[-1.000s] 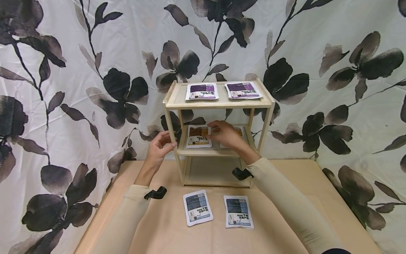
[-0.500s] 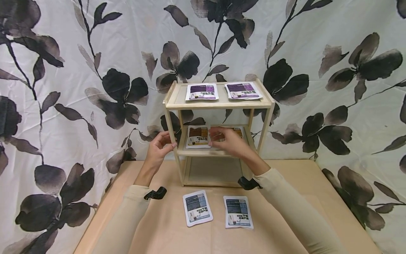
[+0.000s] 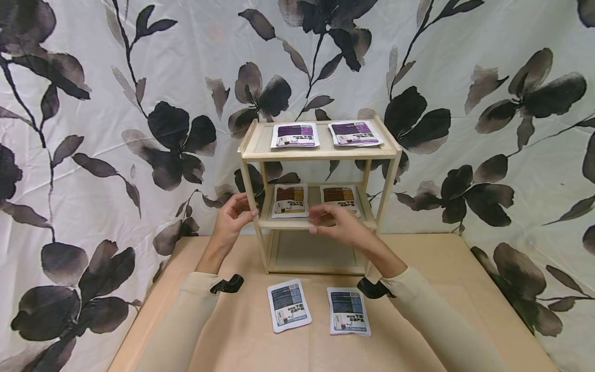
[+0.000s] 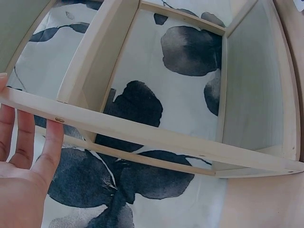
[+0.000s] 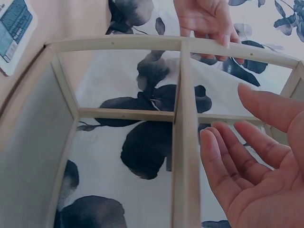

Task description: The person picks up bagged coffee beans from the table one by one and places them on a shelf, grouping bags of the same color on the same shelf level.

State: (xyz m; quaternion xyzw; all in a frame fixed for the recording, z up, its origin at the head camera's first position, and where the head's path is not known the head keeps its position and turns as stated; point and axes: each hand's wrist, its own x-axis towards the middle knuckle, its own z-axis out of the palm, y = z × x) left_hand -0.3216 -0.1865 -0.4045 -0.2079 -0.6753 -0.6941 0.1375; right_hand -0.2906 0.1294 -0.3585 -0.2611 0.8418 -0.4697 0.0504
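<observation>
A small wooden three-tier shelf stands on the table. My left hand grips its front left post, thumb in front and fingers behind, as the left wrist view shows. My right hand, fingers loosely bent and holding nothing, hovers before the middle tier. On that tier lie two brown-and-orange packets, one at left and one at right, the right one partly hidden by my hand. Two purple packets, left and right, lie on the top tier.
Two blue-grey packets, left and right, lie on the table before the shelf. The bottom tier is bare board. A floral cloth hangs close behind.
My right hand has moved away from the left brown packet, down and toward me, uncovering more of the right one. My left hand keeps its grip on the post.
</observation>
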